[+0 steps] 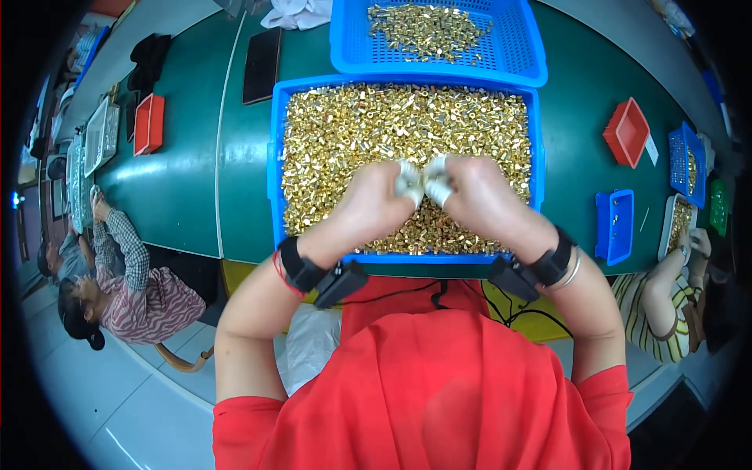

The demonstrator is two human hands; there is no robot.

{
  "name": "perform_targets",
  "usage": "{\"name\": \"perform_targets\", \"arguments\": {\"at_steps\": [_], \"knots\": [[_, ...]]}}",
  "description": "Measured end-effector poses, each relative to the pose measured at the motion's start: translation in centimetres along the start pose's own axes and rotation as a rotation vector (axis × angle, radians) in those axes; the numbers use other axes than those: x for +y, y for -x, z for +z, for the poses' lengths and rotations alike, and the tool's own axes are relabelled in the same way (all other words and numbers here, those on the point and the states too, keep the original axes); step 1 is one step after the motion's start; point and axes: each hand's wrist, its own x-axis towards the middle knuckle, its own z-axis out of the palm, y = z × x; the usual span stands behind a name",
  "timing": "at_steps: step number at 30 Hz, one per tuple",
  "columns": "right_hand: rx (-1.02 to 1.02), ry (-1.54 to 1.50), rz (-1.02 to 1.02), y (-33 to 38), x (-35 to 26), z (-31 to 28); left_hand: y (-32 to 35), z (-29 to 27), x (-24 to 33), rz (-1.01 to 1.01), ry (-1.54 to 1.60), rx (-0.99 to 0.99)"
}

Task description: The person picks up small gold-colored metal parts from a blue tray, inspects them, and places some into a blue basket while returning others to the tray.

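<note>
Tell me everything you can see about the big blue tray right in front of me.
The blue tray is a shallow rectangular plastic bin with raised walls, lying flat on the green table. Small shiny gold-coloured metal parts fill it. Its far edge meets a second, perforated blue tray. The left hand and right hand, fingertips wrapped white, meet over the parts at its middle.

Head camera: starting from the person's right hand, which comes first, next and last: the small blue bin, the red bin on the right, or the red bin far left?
From the right hand:
1. Small blue bin, just right of it.
2. Right red bin, farther right and back.
3. Left red bin, across the table.
</note>
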Motion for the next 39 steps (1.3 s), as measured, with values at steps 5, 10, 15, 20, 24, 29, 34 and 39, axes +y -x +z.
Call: {"name": "perform_targets", "arguments": {"at_steps": [5, 10, 15, 20, 24, 29, 34, 39], "knots": [[0.561, -0.011, -0.062, -8.2, 0.0, -5.4, -10.9, -4.3, 3.8, 0.395, 0.108, 0.339], [0.296, -0.036, 0.097, -6.1, -0.8, -2.6, -7.8, -7.4, 2.3, 0.353, 0.079, 0.331], [0.002, -0.097, 0.071, -1.4, -2.0, 3.4, -0.1, -8.3, -4.3, 0.222, 0.027, 0.175], [0.002, 0.023, -0.005, -2.0, -4.8, 6.2, 4.3, -8.1, -6.4, 0.184, -0.306, 0.235], [0.093, 0.073, -0.004, -3.1, -6.1, 7.8, 4.7, -8.6, -6.8, 0.203, -0.377, 0.285], [0.101, 0.147, -0.003, -4.7, -7.2, 8.6, 4.5, -9.0, -7.0, 0.255, -0.472, 0.297], [0.063, 0.233, 0.037, -5.5, -6.7, 9.5, 4.7, -9.6, -7.5, 0.165, -0.507, 0.251], [0.058, 0.221, 0.021, -6.1, -6.2, 9.5, 4.6, -9.3, -8.0, 0.196, -0.478, 0.235]]}}
